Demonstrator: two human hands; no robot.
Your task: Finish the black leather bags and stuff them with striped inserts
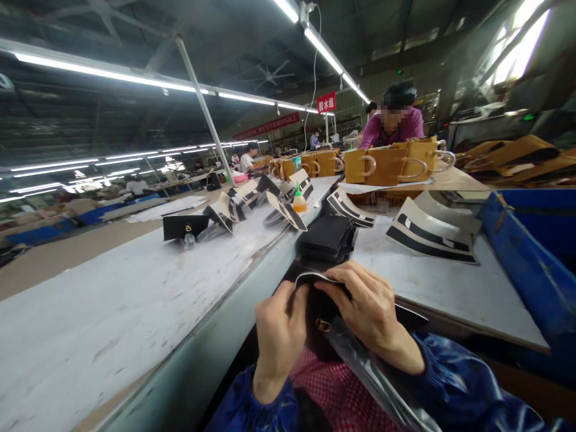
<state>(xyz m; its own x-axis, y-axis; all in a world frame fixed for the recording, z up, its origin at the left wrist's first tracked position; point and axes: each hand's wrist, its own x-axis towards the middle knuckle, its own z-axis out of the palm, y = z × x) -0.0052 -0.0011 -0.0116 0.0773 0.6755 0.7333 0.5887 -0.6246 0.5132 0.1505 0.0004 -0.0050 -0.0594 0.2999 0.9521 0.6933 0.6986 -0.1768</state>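
The long white belt table, matt, scuffed and grey-streaked, runs off to the left. On the right lies a flat pale work board beside the smooth wall of a blue plastic crate. At the far end stand boxy tan leather handbags with curved pale handles. Curved cream panels with black stripes lie on the board, and a stack of flat black leather pieces sits just past the hands.

Low in the middle, over the lap, is the small black leather flap piece with a thin white edge, arched along its top rim. The right hand curls over that rim, fingers closed on it. The left hand pinches its left side, fingers folded tight. A crinkled clear plastic sheet trails beneath. A small gold metal clasp shows on the front.
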